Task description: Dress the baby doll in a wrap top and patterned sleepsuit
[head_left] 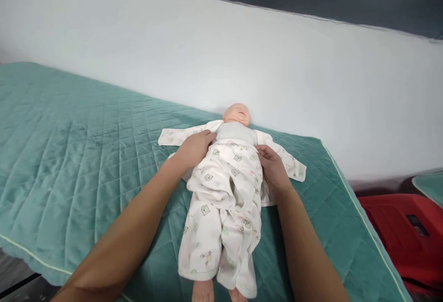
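A baby doll point(237, 114) lies on its back with its head toward the wall and its bare feet toward me. White baby pants point(228, 186) with small animal prints cover its legs and reach up its belly. Above the waistband shows a pale grey-white torso. A matching white baby shirt point(285, 158) is spread open beneath the doll, its sleeves stretched out to both sides. At the left of the waistband my left hand point(195, 149) is closed on the pants' edge, its fingertips partly hidden. My right hand point(273, 167) pinches the waistband on the opposite side.
A green quilted cover point(104, 154) with pale piping lies under the doll. Behind it rises a white wall point(221, 57) with a dark band along the top. To the right, lower than the cover's edge, stands a red plastic object point(398, 233).
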Available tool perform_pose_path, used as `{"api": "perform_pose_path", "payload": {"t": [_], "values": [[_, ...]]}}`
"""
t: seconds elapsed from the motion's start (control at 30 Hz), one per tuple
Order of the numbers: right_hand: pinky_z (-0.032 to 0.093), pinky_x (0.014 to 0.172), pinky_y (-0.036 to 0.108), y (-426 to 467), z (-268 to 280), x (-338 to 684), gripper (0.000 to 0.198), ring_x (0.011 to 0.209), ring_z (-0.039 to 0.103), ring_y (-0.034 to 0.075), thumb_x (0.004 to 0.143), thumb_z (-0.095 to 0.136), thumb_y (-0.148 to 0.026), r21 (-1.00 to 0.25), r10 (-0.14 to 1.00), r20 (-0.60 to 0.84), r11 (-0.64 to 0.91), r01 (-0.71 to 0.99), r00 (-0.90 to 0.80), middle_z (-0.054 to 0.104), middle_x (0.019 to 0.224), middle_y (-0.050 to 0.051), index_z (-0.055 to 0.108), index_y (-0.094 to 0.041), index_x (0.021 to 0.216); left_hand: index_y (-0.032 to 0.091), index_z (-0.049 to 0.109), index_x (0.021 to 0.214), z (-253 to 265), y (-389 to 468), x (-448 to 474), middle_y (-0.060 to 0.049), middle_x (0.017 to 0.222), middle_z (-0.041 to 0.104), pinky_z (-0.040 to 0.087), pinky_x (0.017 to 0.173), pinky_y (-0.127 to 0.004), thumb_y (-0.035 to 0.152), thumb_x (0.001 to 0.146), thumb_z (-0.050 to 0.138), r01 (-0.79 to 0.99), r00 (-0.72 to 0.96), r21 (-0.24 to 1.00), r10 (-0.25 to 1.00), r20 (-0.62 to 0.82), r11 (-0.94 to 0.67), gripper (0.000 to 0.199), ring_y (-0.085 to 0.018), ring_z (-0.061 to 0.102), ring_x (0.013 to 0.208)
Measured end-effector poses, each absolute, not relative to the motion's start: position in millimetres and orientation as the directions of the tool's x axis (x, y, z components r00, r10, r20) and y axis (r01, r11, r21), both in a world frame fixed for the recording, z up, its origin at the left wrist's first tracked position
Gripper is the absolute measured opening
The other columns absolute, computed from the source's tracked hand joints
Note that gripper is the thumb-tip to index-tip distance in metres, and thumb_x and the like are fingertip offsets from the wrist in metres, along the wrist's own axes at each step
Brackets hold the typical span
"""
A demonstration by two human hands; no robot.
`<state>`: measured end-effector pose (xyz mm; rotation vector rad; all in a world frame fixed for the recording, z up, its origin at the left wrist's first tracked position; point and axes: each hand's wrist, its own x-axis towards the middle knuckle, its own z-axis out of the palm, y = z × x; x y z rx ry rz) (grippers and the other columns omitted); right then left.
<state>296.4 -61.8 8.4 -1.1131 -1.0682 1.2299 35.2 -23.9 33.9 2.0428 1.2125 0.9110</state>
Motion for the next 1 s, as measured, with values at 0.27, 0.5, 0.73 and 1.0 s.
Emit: {"api": "perform_pose_path", "payload": {"t": [0.27,0.5,0.73,1.0], "values": [[0.042,0.059,0.027,-62.0,9.6,291.7,0.037,0.067,0.055,0.014,0.07,0.081,-0.052,-0.999,0.997,0.043,0.043,0.007,0.058,0.066,0.077,-0.001,0.066,-0.024,0.088,0.023,0.069,0.104,22.5,-23.1,32.2,-0.007,0.112,0.058,0.044,0.082,-0.031,0.021,0.09,0.044,0.552,0.467,0.592,0.806,0.364,-0.587,0.029,-0.021,0.057,0.095],[0.041,0.062,0.027,-59.6,5.4,294.0,0.036,0.07,0.054,0.015,0.074,0.077,-0.055,-0.993,0.993,0.094,0.088,0.081,0.077,0.065,0.077,-0.001,0.067,-0.024,0.089,0.018,0.068,0.109,10.6,-22.1,24.2,-0.006,0.099,0.066,0.046,0.091,-0.034,0.027,0.091,0.047,0.441,0.112,0.801,0.91,0.399,-0.405,0.029,-0.021,0.061,0.091],[0.038,0.059,0.026,-60.4,7.3,293.1,0.034,0.067,0.051,0.014,0.072,0.079,-0.052,-0.994,0.993,0.089,0.084,0.064,0.077,0.062,0.075,-0.002,0.066,-0.024,0.086,0.019,0.069,0.09,28.1,-43.4,17.7,-0.004,0.097,0.069,0.047,0.083,-0.031,0.041,0.083,0.066,0.196,0.295,0.96,0.945,0.138,-0.202,0.023,-0.019,0.061,0.089],[0.043,0.072,0.033,-59.6,8.7,300.6,0.03,0.078,0.05,0.019,0.086,0.064,-0.052,-0.917,0.973,0.227,0.224,0.329,-0.031,0.055,0.083,0.001,0.059,-0.024,0.078,0.02,0.064,0.09,31.9,-38.3,18.1,-0.003,0.096,0.061,0.046,0.084,-0.031,0.039,0.08,0.069,0.207,0.408,0.949,0.902,0.138,-0.239,0.022,-0.017,0.055,0.088]]}}
